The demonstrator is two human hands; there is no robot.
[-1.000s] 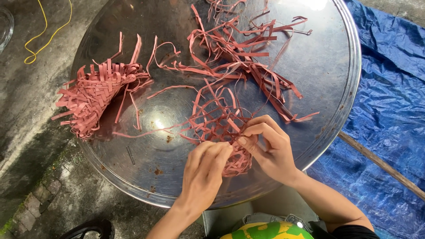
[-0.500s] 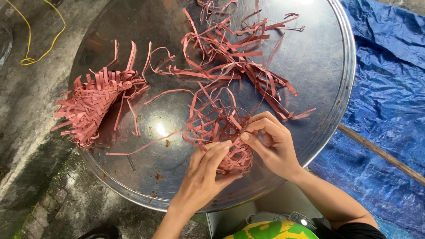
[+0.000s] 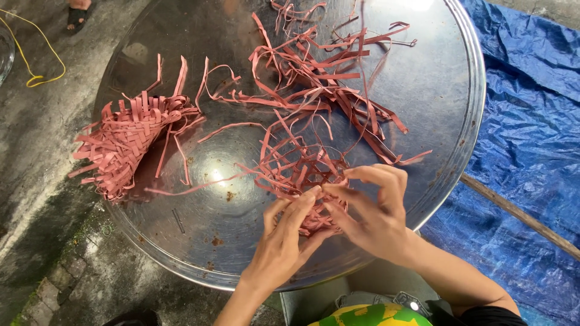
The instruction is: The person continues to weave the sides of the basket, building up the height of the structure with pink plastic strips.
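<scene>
head view looks straight down on a large round shiny metal tray [image 3: 447, 121], where both hands work at its near edge on a small half-woven piece of flat reddish-pink strips [image 3: 302, 175]. left hand [image 3: 284, 241] has its fingers drawn together, pinching strips at the lower part of the weave; right hand [image 3: 374, 211] curls over the piece from the right, thumb and forefinger nipping a strip end just beside the left fingertips, so the two hands touch. loose ends fan out from the weave toward the tray's centre. a tangled heap of loose reddish-pink strips [image 3: 326, 78] lies toward the far edge, and a finished-looking woven pink cone-shaped basket [image 3: 127, 145] rests on its side at the left edge. a crumpled blue plastic tarp [image 3: 525, 121] covers the ground to the right. the strips look light, thin and springy, likely to slip out of the weave, so holding at the crossings, close to the woven part, seems surest.
</scene>
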